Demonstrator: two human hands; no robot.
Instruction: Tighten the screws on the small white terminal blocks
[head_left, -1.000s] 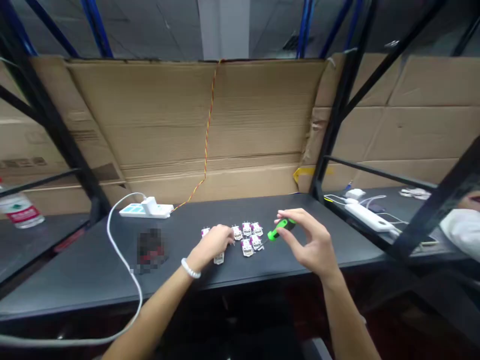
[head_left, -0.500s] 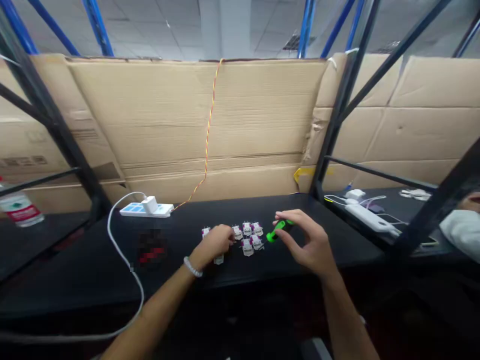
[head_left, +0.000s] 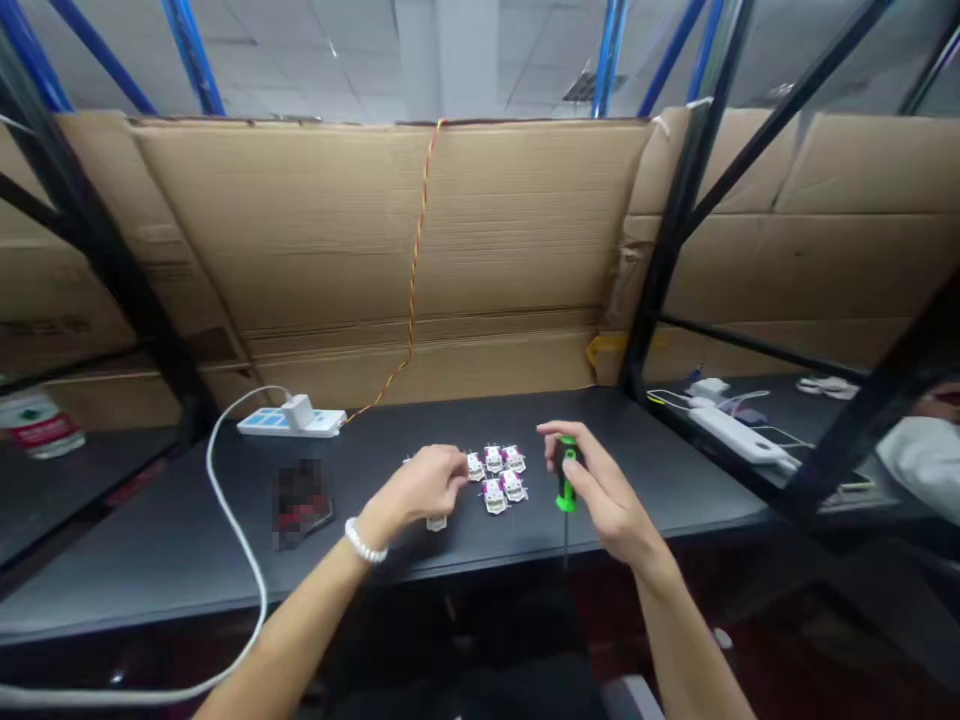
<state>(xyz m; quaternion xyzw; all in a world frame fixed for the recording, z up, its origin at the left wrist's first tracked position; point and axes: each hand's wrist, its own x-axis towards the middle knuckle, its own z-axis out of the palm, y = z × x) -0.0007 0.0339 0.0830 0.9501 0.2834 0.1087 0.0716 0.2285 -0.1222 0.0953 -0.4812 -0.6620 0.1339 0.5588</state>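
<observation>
The left hand (head_left: pixel 421 486) partly covers a white part (head_left: pixel 436 523).

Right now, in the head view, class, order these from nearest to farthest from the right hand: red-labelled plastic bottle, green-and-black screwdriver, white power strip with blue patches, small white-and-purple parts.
1. Screwdriver: in the right hand.
2. Small parts: clustered to its left.
3. Power strip: farther left, toward the back.
4. Bottle: far left edge.

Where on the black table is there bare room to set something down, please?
Behind the white units, between the left power strip and right black post; also right of the right hand. Crowded: where those units lie beside the left hand.
</observation>
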